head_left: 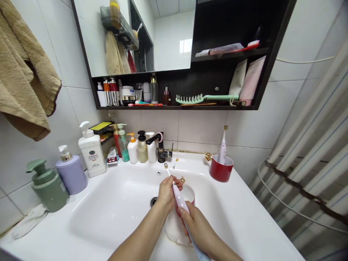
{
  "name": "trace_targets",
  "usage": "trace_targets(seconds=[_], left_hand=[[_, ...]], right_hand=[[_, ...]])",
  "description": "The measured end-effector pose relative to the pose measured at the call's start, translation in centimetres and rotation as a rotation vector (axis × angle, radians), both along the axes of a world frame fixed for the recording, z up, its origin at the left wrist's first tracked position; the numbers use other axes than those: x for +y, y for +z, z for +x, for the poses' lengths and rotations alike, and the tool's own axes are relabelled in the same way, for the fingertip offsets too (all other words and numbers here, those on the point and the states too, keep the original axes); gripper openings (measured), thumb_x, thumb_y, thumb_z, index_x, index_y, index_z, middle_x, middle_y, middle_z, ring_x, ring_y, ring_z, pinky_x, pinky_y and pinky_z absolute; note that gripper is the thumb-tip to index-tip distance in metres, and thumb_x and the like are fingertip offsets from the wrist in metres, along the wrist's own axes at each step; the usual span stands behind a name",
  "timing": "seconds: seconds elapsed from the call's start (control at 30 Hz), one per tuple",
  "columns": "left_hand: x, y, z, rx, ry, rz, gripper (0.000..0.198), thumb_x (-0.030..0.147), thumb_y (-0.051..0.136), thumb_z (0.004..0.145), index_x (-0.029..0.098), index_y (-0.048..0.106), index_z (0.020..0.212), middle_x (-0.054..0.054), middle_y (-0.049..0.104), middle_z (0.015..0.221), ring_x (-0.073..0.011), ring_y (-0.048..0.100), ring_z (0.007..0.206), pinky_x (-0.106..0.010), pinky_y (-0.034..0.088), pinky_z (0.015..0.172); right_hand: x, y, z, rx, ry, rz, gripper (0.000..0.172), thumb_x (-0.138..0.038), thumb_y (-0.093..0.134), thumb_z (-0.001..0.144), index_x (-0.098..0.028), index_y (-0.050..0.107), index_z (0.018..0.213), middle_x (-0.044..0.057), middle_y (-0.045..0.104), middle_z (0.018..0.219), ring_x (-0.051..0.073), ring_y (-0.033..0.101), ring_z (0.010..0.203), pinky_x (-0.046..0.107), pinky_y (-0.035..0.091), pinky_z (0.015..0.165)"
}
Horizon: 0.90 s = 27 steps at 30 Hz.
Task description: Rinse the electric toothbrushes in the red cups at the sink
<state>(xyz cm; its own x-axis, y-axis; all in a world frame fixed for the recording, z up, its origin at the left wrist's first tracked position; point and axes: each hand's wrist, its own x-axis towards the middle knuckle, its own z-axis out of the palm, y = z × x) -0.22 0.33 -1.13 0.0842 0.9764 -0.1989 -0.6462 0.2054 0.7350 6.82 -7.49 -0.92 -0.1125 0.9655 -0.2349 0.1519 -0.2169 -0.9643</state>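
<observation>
Over the right part of the sink, I hold a pale pink electric toothbrush (pixel 179 198) slanting up and to the left, its brush head at the top. My right hand (pixel 196 222) is closed round the handle. The fingers of my left hand (pixel 166 192) are closed at the neck, just under the brush head. Behind the handle, a red cup (pixel 193 195) with a white inside sits in the sink, partly hidden by my hands. Beneath them is a whitish, see-through-edged object (pixel 174 232) whose kind I cannot make out. A loose brush head (pixel 175 163) lies on the back ledge.
A black faucet (pixel 161 148) stands behind the white sink (pixel 108 195). To the right, a red cup (pixel 221 172) holds another electric toothbrush (pixel 222 150). Several pump bottles (pixel 92 152) line the left side. A mirror cabinet (pixel 174 108) overhangs the back, carrying a green hairbrush (pixel 220 97).
</observation>
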Motion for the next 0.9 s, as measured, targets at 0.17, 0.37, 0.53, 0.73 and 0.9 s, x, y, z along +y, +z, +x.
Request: trace_targets(seconds=[0.17, 0.37, 0.53, 0.73, 0.9], left_hand=[[0.0, 0.0, 0.0, -0.006, 0.016, -0.026, 0.011, 0.018, 0.041, 0.068, 0.013, 0.041, 0.059, 0.001, 0.047, 0.047, -0.0074, 0.049, 0.043, -0.020, 0.039, 0.048], [0.1, 0.0, 0.1, -0.015, 0.042, -0.086, 0.009, 0.015, 0.041, 0.068, 0.013, 0.041, 0.059, 0.001, 0.047, 0.048, -0.0065, 0.049, 0.043, -0.019, 0.040, 0.048], [0.1, 0.0, 0.6, -0.004, 0.059, -0.080, 0.010, 0.016, 0.041, 0.069, 0.013, 0.042, 0.059, 0.001, 0.047, 0.048, -0.0066, 0.049, 0.043, -0.019, 0.040, 0.048], [2.0, 0.5, -1.9, 0.049, 0.235, -0.008, 0.016, 0.012, 0.035, 0.071, 0.015, 0.039, 0.055, 0.003, 0.045, 0.044, -0.0039, 0.047, 0.041, -0.017, 0.040, 0.050], [4.8, 1.6, -1.7, 0.637, -0.064, 0.059, 0.010, 0.015, 0.039, 0.069, 0.012, 0.044, 0.061, 0.000, 0.050, 0.048, -0.0054, 0.044, 0.038, -0.017, 0.035, 0.041]], right_hand=[[0.0, -0.3, 0.1, 0.062, 0.000, -0.032, 0.023, -0.042, 0.034, 0.068, -0.020, 0.034, 0.063, -0.005, 0.038, 0.052, 0.004, 0.035, 0.036, 0.017, 0.028, 0.032], [0.1, 0.0, 0.2, 0.246, 0.046, -0.182, 0.024, -0.042, 0.030, 0.070, -0.019, 0.031, 0.063, -0.005, 0.040, 0.054, 0.002, 0.034, 0.034, 0.015, 0.028, 0.031], [0.3, -0.6, 0.6, 0.082, 0.031, -0.066, 0.022, -0.038, 0.028, 0.071, -0.019, 0.032, 0.064, -0.006, 0.038, 0.052, 0.003, 0.034, 0.034, 0.015, 0.028, 0.029], [-0.2, -2.0, 1.3, -0.131, 0.110, 0.076, 0.017, -0.033, 0.027, 0.072, -0.018, 0.036, 0.072, -0.003, 0.040, 0.057, 0.004, 0.037, 0.034, 0.015, 0.028, 0.027], [-0.5, -1.5, 1.0, -0.064, 0.016, 0.193, 0.022, -0.035, 0.026, 0.073, -0.018, 0.039, 0.079, -0.001, 0.043, 0.061, 0.005, 0.040, 0.037, 0.017, 0.033, 0.031]])
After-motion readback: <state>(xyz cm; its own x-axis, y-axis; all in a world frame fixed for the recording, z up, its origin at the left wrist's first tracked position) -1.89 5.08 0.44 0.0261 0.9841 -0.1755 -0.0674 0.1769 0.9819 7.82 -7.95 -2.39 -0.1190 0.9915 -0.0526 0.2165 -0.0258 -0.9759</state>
